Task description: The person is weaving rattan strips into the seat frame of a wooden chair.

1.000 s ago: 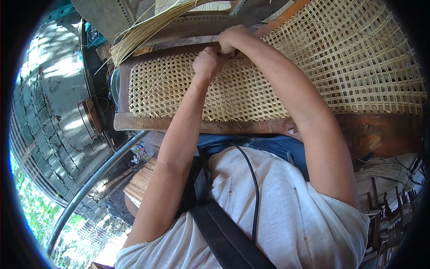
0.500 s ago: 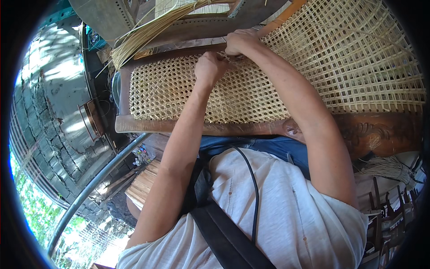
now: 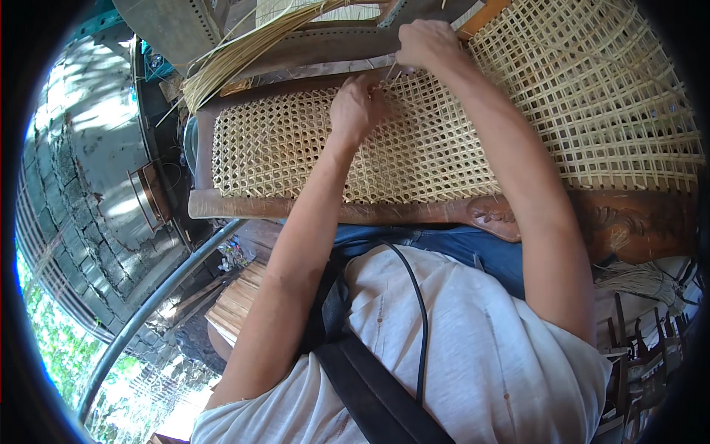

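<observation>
Woven cane panel (image 3: 270,144) in its wooden frame (image 3: 296,208) lies across the person's lap; its right end runs off into the dark rim of the view, and the right forearm covers part of the weave. Left hand (image 3: 353,109) over the weave by the far rail, fingers curled, tips blurred; cannot tell whether it grips anything. Right hand (image 3: 430,46) raised just beyond that rail, loosely fisted, its back hiding most fingers; hold unclear. Thin pale strand below it, ends hard to trace. Cane bundle (image 3: 240,58) at upper left, top cut off.
</observation>
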Motion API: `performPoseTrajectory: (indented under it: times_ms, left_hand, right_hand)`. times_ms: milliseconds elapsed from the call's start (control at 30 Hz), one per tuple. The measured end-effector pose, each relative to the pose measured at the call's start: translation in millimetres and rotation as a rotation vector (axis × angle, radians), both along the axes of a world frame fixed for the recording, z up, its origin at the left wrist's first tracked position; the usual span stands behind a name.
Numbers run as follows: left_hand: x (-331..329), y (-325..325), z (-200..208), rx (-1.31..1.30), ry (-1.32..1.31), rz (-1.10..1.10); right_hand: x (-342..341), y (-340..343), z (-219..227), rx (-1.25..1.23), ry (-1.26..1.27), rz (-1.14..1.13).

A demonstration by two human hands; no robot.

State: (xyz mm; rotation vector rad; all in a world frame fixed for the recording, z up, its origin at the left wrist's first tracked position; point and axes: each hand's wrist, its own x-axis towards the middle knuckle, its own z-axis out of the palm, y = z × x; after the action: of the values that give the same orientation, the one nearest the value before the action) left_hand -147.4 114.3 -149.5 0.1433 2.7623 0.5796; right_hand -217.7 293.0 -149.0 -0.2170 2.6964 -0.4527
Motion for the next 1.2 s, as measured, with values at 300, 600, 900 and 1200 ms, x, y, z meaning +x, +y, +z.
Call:
performPoseTrajectory:
  times_ms: [300, 600, 900, 1200]
  left_hand:
    - [-28, -13, -16, 0.311, -0.303, 0.416]
    - [-37, -21, -19, -0.157, -0.374, 0.197]
    - [-36, -16, -30, -0.172, -0.344, 0.112]
    - [-23, 4, 4, -0.136, -0.209, 0.003]
  right_hand:
    - [15, -11, 9, -0.074, -0.145, 0.023]
    - [8, -41, -5, 0.001, -0.212, 0.302]
    - [6, -48, -11, -0.052, -0.123, 0.266]
    - [-3, -40, -10, 0.005, -0.312, 0.228]
